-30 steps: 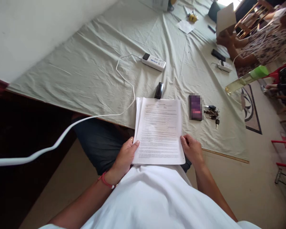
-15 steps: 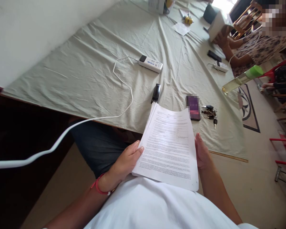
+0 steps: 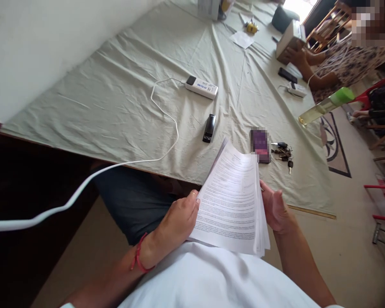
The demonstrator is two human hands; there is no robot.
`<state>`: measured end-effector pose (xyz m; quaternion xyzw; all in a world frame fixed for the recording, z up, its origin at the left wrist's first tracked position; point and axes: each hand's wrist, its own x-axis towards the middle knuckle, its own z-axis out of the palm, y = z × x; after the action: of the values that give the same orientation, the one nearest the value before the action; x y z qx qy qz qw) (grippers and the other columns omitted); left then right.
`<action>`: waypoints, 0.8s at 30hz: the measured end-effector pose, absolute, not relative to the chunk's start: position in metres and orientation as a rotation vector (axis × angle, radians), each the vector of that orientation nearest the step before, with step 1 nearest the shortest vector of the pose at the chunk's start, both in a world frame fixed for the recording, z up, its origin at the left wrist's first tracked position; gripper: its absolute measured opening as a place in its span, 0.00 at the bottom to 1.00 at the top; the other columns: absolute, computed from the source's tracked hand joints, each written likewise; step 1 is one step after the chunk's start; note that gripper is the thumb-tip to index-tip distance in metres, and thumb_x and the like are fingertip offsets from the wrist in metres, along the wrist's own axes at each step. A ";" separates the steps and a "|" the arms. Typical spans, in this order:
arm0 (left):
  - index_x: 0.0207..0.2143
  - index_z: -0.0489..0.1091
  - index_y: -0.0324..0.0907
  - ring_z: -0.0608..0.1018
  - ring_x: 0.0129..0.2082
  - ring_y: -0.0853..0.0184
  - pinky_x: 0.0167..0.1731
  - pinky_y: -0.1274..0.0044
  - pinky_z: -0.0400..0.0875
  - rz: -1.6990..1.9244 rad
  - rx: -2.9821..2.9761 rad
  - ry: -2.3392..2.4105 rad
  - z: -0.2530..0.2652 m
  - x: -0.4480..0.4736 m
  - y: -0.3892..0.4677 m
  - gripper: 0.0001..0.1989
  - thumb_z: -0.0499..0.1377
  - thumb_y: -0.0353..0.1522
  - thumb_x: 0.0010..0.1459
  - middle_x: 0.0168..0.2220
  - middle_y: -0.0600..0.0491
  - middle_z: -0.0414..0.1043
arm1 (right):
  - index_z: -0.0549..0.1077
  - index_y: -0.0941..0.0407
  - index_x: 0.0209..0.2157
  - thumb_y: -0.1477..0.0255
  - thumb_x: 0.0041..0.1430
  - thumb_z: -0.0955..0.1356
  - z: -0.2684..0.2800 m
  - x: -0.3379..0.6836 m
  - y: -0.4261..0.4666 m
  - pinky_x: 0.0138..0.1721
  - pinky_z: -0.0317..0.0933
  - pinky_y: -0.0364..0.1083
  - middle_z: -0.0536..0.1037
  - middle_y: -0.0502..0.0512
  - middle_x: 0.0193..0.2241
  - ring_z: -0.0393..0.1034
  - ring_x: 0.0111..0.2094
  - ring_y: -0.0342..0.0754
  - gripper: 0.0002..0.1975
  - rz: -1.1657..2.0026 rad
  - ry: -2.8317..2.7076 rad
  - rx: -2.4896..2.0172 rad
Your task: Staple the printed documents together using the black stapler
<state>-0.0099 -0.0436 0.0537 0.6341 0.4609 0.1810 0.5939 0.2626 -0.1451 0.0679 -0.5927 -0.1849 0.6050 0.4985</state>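
A stack of printed papers [image 3: 227, 201] stands in front of my shirt, bowed inward, with its far end over the table's edge. My left hand [image 3: 181, 216] is closed on the left side of the stack, thumb near the top sheet. A red string bracelet is on that wrist. My right hand [image 3: 276, 207] is open against the stack's right edge, its thumb raised away from the paper and its fingertips partly hidden behind the sheets. Just past the stack lies a black stapler [image 3: 209, 128] on the cloth. To the right is a phone [image 3: 260, 145], partly blurred out.
A bunch of keys [image 3: 284, 152] lies beside the phone. A white device [image 3: 201, 87] on the tablecloth [image 3: 122, 94] has a white cable [image 3: 115, 164] running toward me. A green-capped bottle [image 3: 324, 107] stands at the right edge. Across the table, another person's hands hold a box [image 3: 290, 40].
The stack has bowed more and drawn back from the stapler, and its right edges have fanned out. My right thumb has lifted away. The other person's box has tilted.
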 end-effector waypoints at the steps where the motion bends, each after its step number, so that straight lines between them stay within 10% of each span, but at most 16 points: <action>1: 0.27 0.67 0.48 0.69 0.21 0.61 0.27 0.72 0.56 0.426 1.499 1.072 0.056 -0.009 -0.044 0.09 0.59 0.37 0.61 0.21 0.53 0.69 | 0.68 0.49 0.64 0.37 0.44 0.73 0.069 0.261 -0.145 0.49 0.73 0.56 0.81 0.63 0.53 0.77 0.51 0.63 0.50 1.469 -0.458 -1.461; 11: 0.40 0.74 0.46 0.80 0.32 0.58 0.35 0.73 0.67 0.490 1.554 0.782 0.079 -0.011 -0.042 0.14 0.51 0.40 0.69 0.34 0.48 0.79 | 0.78 0.55 0.47 0.63 0.48 0.78 0.057 0.275 -0.130 0.49 0.76 0.57 0.83 0.61 0.49 0.80 0.48 0.61 0.24 1.458 -0.213 -1.454; 24: 0.39 0.74 0.40 0.77 0.41 0.62 0.46 0.74 0.70 0.928 1.499 0.674 0.088 0.045 0.066 0.15 0.68 0.42 0.56 0.36 0.52 0.76 | 0.75 0.52 0.55 0.71 0.46 0.81 0.107 0.293 -0.058 0.65 0.64 0.64 0.80 0.55 0.51 0.70 0.61 0.59 0.33 0.564 -0.756 -1.270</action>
<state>0.0454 0.0657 0.0884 0.6430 0.2893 0.3983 0.5867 0.2925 -0.0578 0.1073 -0.5710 -0.3396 0.2535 0.7031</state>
